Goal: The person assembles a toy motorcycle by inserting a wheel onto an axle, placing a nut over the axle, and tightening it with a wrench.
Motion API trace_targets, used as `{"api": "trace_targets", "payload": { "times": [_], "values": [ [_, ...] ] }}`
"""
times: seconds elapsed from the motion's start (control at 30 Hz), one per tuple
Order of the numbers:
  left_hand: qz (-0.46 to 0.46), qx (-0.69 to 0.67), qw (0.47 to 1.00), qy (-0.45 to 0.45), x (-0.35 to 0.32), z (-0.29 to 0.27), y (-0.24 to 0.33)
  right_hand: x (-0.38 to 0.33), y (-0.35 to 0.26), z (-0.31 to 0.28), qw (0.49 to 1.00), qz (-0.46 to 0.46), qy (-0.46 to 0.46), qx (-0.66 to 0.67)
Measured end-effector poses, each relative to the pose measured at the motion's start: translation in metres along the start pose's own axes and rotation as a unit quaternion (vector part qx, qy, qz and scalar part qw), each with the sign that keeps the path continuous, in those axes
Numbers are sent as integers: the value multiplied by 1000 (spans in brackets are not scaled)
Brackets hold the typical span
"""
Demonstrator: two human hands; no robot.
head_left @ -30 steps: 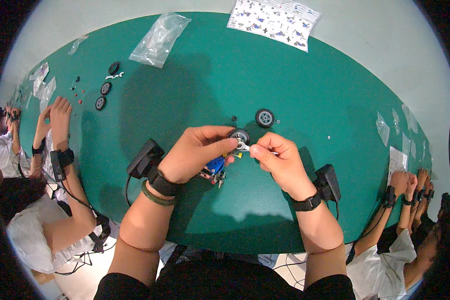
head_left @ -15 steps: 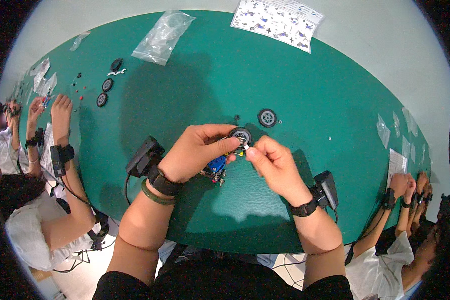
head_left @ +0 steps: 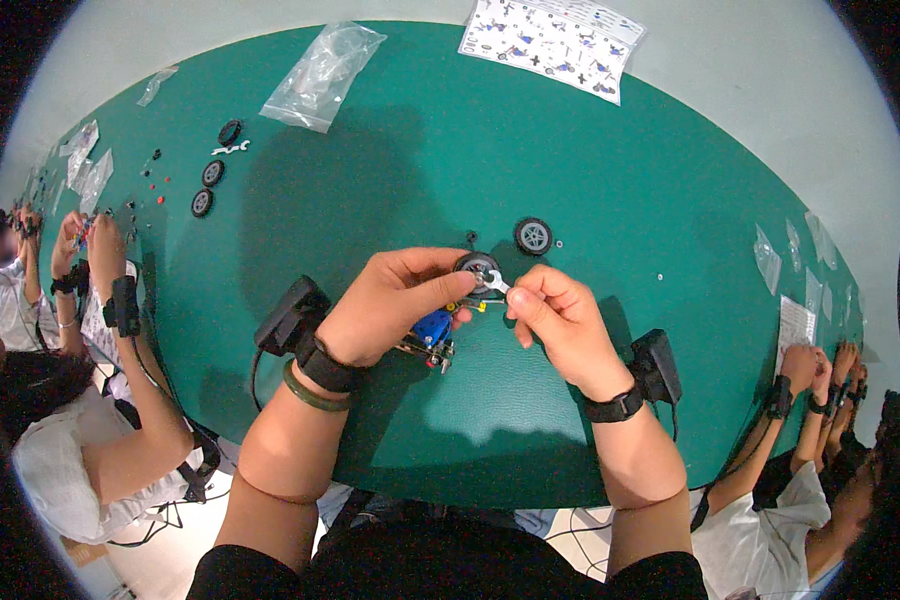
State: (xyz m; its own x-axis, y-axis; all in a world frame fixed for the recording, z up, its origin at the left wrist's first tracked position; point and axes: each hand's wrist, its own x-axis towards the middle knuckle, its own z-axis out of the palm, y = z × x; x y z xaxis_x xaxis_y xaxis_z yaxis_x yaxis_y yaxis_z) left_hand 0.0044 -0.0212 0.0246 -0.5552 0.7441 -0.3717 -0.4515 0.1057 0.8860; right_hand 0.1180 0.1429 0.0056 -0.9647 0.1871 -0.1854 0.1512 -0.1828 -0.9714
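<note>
My left hand (head_left: 398, 300) is closed around a small toy vehicle (head_left: 433, 327) with blue, yellow and metal parts. Its black-tyred wheel (head_left: 478, 264) sits at the far end, under my thumb and fingers. Between thumb and forefinger, my right hand (head_left: 562, 325) pinches a small white wrench (head_left: 497, 284), whose open end is at the wheel's centre. Whether its jaw grips a nut is too small to tell. Just beyond my hands lie a loose grey-spoked wheel (head_left: 533, 236), a tiny ring (head_left: 559, 244) beside it and a small black part (head_left: 472, 237).
The green table (head_left: 610, 180) carries a clear plastic bag (head_left: 322, 75) and a printed instruction sheet (head_left: 555, 48) at its far edge. Farther left lie loose wheels (head_left: 213, 173) and a white wrench (head_left: 231, 147). Co-workers sit at both sides, one handling small parts (head_left: 87, 227).
My right hand has shifted slightly right and turned, so more of the white wrench shows. The left hand keeps its hold. At the left, a co-worker's hand has come down toward their other hand.
</note>
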Motion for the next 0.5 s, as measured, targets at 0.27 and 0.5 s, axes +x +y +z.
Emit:
{"api": "trace_targets", "payload": {
  "times": [0.27, 0.5],
  "values": [
    [3, 34, 999, -30, -2, -1, 2, 2, -2, -5, 998, 23, -37, -47],
    [-34, 57, 996, -53, -3, -6, 8, 0, -1, -4, 996, 17, -40, -73]
  ]
}}
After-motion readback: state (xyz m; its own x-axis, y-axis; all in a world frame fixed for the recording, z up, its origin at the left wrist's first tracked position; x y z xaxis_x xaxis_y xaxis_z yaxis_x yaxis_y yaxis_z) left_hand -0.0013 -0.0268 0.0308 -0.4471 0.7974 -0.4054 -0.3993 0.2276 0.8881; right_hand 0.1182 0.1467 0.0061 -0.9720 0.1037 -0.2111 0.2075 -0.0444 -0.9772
